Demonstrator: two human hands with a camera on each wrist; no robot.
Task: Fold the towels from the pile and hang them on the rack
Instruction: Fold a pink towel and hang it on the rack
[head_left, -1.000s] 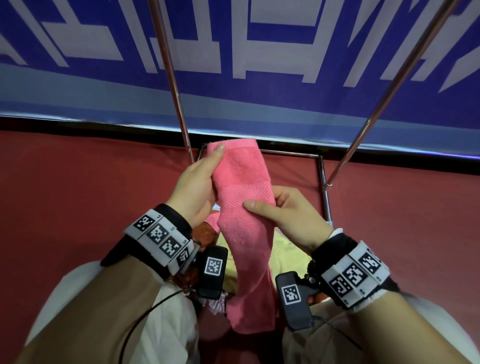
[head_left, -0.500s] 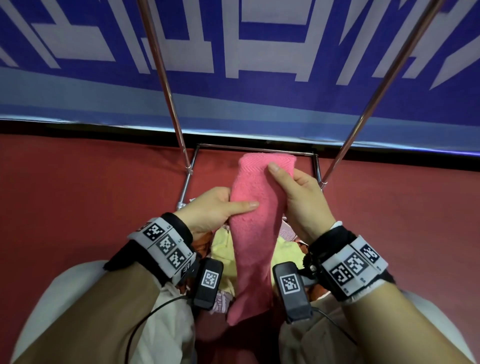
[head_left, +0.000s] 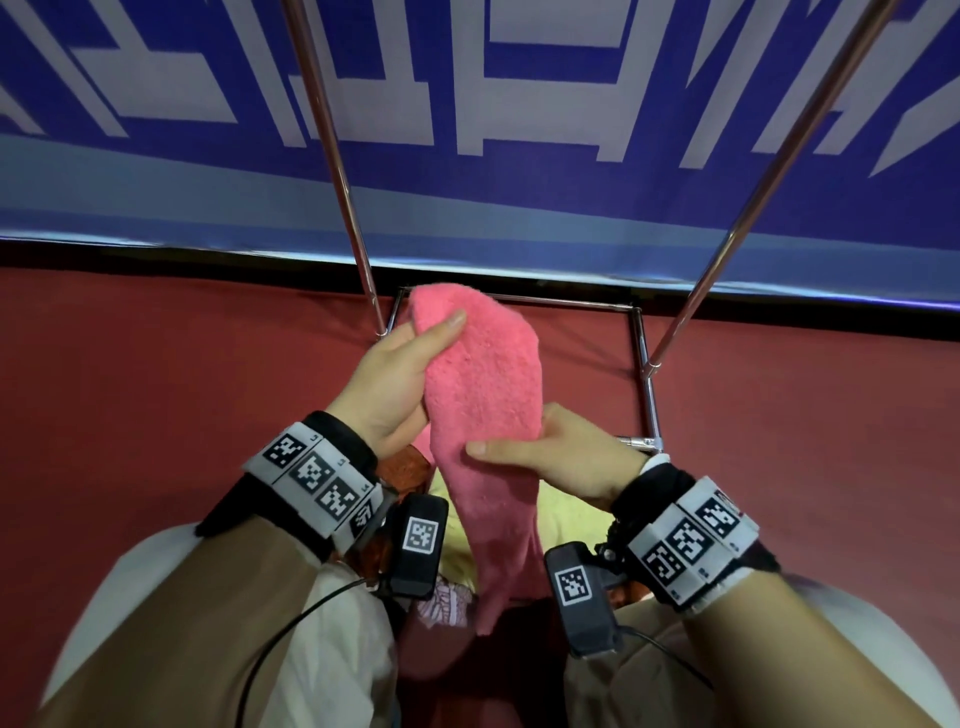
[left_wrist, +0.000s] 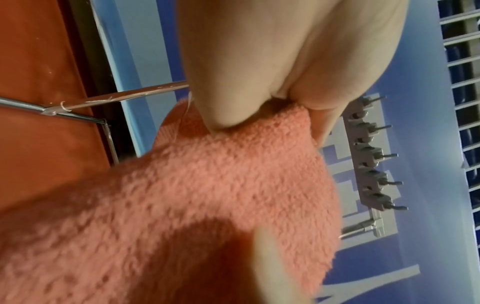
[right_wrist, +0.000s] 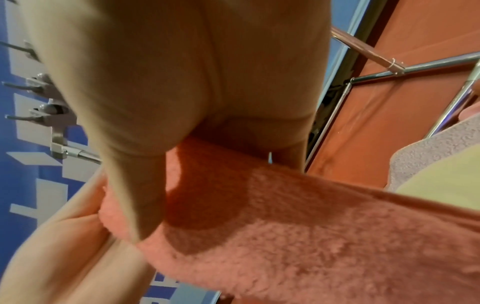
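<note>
A pink towel (head_left: 483, 410) hangs lengthwise in front of me, folded narrow, its tail dangling to below my wrists. My left hand (head_left: 395, 374) pinches its top end, thumb on the near face; the left wrist view shows that thumb pressed into the towel (left_wrist: 207, 205). Lower down, my right hand (head_left: 550, 457) grips the towel's right edge at mid-length, thumb laid across the front; the right wrist view shows this hold on the towel (right_wrist: 285, 236). The rack's two metal poles (head_left: 332, 150) rise behind, from a base frame (head_left: 641, 364) on the red floor. The pile (head_left: 561, 514), yellow on top, lies beneath the hands.
A blue and white banner (head_left: 467, 104) covers the wall behind the rack. Red carpet (head_left: 156, 389) spreads left and right. A grey hook rail (left_wrist: 369, 160) with several pegs sits at the rack's top. A patterned cloth (head_left: 441, 603) peeks out below the left wrist.
The left hand has climbed from mid-towel to the top end. The right hand has slid down from the top to mid-length. The towel's top has shifted left.
</note>
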